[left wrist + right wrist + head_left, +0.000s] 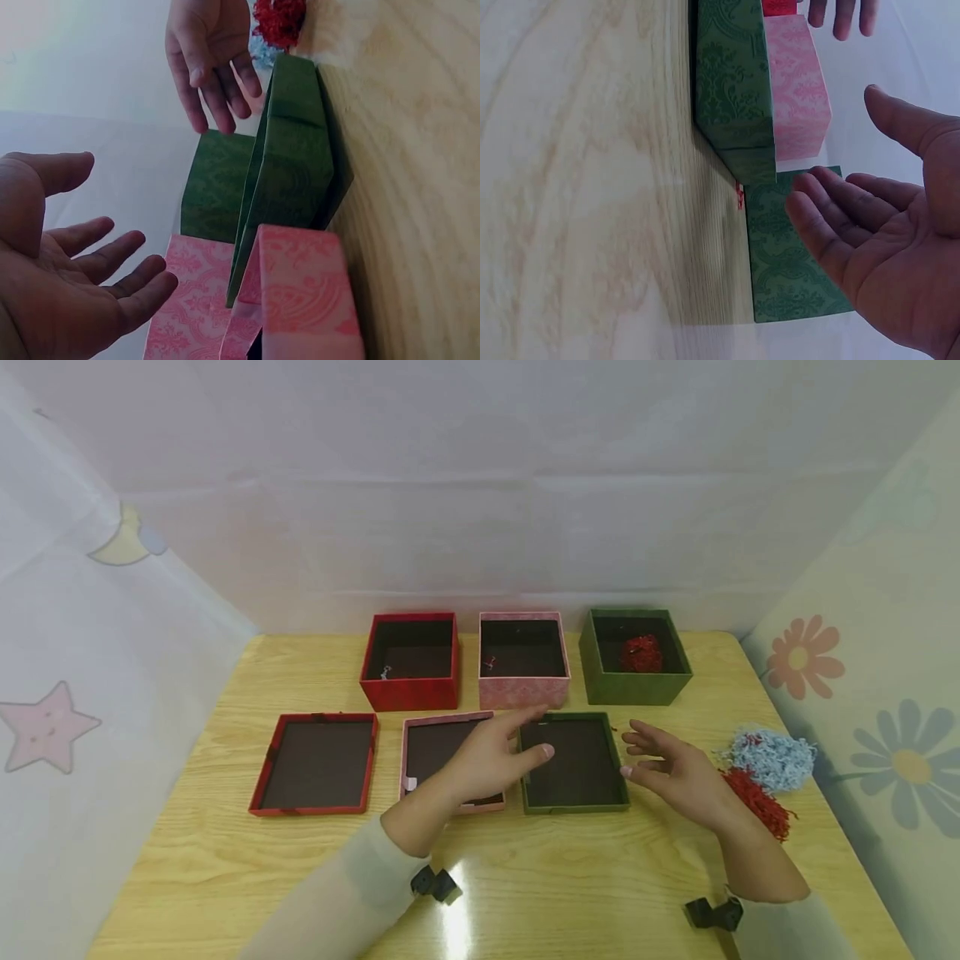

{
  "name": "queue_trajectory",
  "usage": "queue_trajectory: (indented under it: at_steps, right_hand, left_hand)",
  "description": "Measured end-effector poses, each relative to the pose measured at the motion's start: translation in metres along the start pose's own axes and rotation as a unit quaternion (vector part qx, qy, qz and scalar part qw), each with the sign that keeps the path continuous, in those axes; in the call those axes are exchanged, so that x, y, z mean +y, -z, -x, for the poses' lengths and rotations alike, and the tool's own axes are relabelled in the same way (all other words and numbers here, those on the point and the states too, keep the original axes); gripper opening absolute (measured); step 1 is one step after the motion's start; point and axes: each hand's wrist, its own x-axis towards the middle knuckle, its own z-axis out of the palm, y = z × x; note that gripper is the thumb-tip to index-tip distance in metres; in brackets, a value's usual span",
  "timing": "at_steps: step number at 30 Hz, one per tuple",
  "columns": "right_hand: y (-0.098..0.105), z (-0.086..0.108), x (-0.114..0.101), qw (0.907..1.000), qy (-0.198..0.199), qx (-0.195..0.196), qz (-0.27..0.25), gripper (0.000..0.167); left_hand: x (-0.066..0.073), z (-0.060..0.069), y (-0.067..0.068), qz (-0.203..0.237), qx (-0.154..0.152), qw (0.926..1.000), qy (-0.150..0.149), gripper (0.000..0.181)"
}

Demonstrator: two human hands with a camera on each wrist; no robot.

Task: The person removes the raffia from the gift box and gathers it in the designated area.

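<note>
My left hand [491, 756] hovers between the pink lid [435, 752] and the green lid [577, 764], its fingers extended and holding nothing. On the other side of the green lid my right hand [682, 777] is held in the air, fingers relaxed, palm facing inward and bare in the right wrist view. Both lids lie upturned with dark insides showing. Behind them the green box [637, 685] contains a clump of red shredded paper [642, 654]. The pink box [523, 692] has a small red and white scrap inside.
A red box [411, 695] stands at the back left, with the upturned red lid [315, 764] in front of it. Light blue shredded paper [776, 762] and a red shredded clump [757, 802] lie near the table's right edge. White cloth hangs behind the table.
</note>
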Motion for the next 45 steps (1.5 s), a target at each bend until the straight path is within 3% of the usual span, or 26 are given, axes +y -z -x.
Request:
queue_trajectory:
  at_steps: [8, 13, 18, 27, 35, 45]
  right_hand:
    - [0.006, 0.000, -0.003, 0.9996, -0.017, 0.021, 0.002, 0.074]
    - [0.009, -0.006, 0.000, 0.9995, -0.016, 0.027, -0.001, 0.073]
    - [0.011, -0.012, 0.003, 0.9992, -0.009, 0.039, 0.006, 0.072]
    - [0.017, -0.018, -0.001, 0.9983, -0.005, 0.057, 0.009, 0.070]
    - [0.026, -0.027, -0.002, 0.9961, 0.016, 0.085, 0.017, 0.063]
    - [0.046, -0.038, -0.017, 0.9911, -0.005, 0.119, 0.059, 0.066]
  left_hand:
    - [0.002, -0.016, 0.006, -0.006, 0.023, 0.9991, -0.035, 0.047]
    - [0.006, -0.027, 0.006, 0.024, 0.024, 0.9978, -0.056, 0.041]
    - [0.014, -0.037, 0.006, 0.039, 0.026, 0.9979, -0.044, 0.044]
    - [0.022, -0.060, -0.001, 0.048, 0.058, 0.9966, -0.032, 0.041]
    - [0.024, -0.082, -0.005, -0.045, 0.090, 0.9939, -0.043, 0.039]
    - [0.031, -0.107, -0.009, -0.092, 0.091, 0.9898, -0.061, 0.038]
